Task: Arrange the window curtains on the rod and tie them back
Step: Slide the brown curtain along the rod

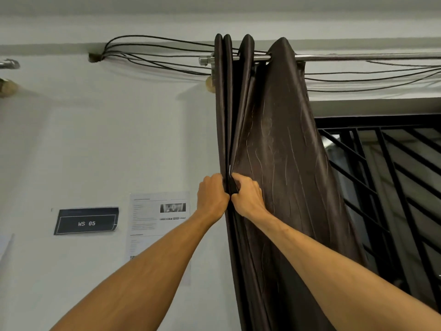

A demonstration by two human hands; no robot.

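Both hands (213, 196) (248, 199) around the curtain (274, 149)

The curtain (274, 151) is dark brown cloth with a satin sheen, creased in fine raised veins. The rod (358, 57) is bright, smooth, polished metal. The window grille (372, 121) is black-painted metal, the printed sheet (148, 220) plain matt paper, and the wall (95, 139) smooth matt paint.
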